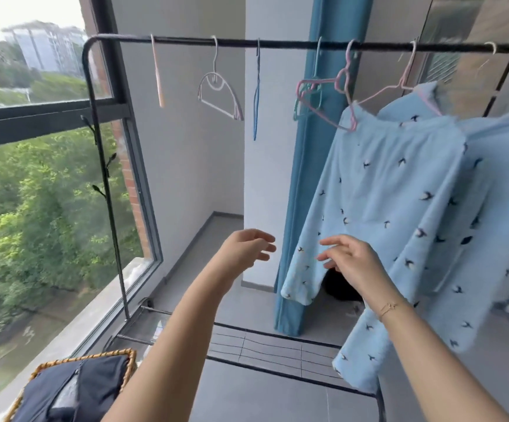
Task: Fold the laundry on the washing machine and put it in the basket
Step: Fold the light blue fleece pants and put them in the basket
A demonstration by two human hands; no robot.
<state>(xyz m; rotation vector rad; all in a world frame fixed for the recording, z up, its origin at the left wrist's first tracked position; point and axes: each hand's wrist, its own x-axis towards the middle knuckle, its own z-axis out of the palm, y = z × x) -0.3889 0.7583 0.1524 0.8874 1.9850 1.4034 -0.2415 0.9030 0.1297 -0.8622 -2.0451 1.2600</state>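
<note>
Light blue pyjama trousers (378,190) with small dark birds hang from a pink hanger (349,95) on the black rail (247,43). A matching blue top (502,190) hangs right beside them. My right hand (350,260) is raised in front of the trousers' lower part, fingers spread, holding nothing. My left hand (248,248) hovers open just left of the trouser leg, apart from the cloth. At the bottom left, a woven basket (129,365) holds folded dark clothes (73,388). No washing machine is in view.
Several empty hangers (219,95) dangle along the rail. A blue curtain (311,178) hangs behind the trousers. A large window (43,178) fills the left side. The rack's lower shelf bars (271,348) run across the grey tiled floor below my arms.
</note>
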